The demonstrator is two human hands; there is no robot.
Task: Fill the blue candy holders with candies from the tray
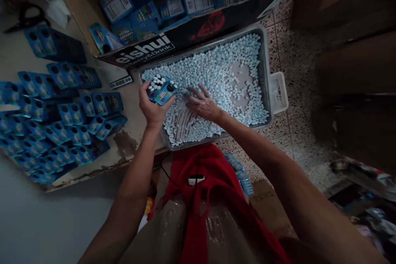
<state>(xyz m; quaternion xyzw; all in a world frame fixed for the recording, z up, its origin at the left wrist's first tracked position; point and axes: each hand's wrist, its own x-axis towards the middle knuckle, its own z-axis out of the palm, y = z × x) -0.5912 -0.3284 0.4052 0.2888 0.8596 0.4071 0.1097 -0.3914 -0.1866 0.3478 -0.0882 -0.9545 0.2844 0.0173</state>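
Note:
My left hand [154, 109] grips a small blue candy box [163, 95] over the left end of a metal tray [268, 74]. White and pale-blue candies [158, 82] show at the top of that box. To its right, my right hand [202, 104] reaches over the tray with its fingers spread, near or touching the candies [213, 66] that cover most of the tray. Whether any candy lies under those fingers is hidden. Below them is a patch of tray bottom [184, 123] with streaks.
Rows of blue boxes [68, 113] stand on the table at left. A small scale [120, 82] sits beside a large carton [185, 31] full of blue boxes. Black scissors [27, 18] lie far left. A white plastic container [279, 92] adjoins the tray's right side; brown cartons [355, 66] stand farther right.

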